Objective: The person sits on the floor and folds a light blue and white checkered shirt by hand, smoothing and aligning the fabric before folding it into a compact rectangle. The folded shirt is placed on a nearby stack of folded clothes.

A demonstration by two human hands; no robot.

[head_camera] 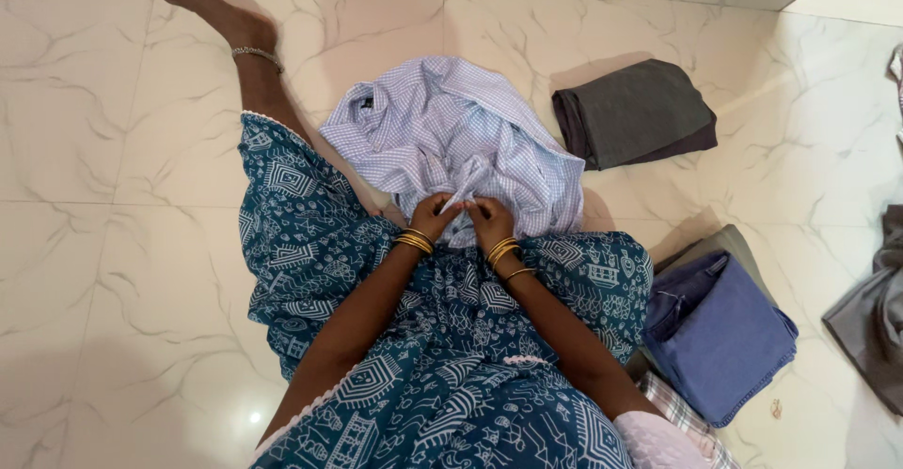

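Blue and white checks cover the shirt (451, 135) that lies in a crumpled heap on the white marble floor (113, 243), just in front of the person's lap. The left hand (435, 215) and the right hand (489, 220) sit close together at the near edge of the shirt. The fingers of both hands are pinched shut on a small bit of the cloth, near where the front of the shirt closes. Gold bangles (414, 240) ring both wrists.

The shirt is not folded yet. Its sleeves and body are bunched up, and its dark collar tag (365, 104) shows at the top left of the heap. It looks like the work on this shirt has only just begun, and it would need to be made flat and folded.

Other clothes already look done. A dark grey folded garment (635, 111) lies on the floor to the right of the shirt, a little apart from it. A folded blue garment (720, 333) rests on a small pile beside the person's right knee. A loose grey cloth (875, 309) lies at the far right edge, not folded.

No boxes, packets or signs can be seen. The only label is that small dark tag, too tiny to tell more.

The person wears a teal printed dress (451, 375).
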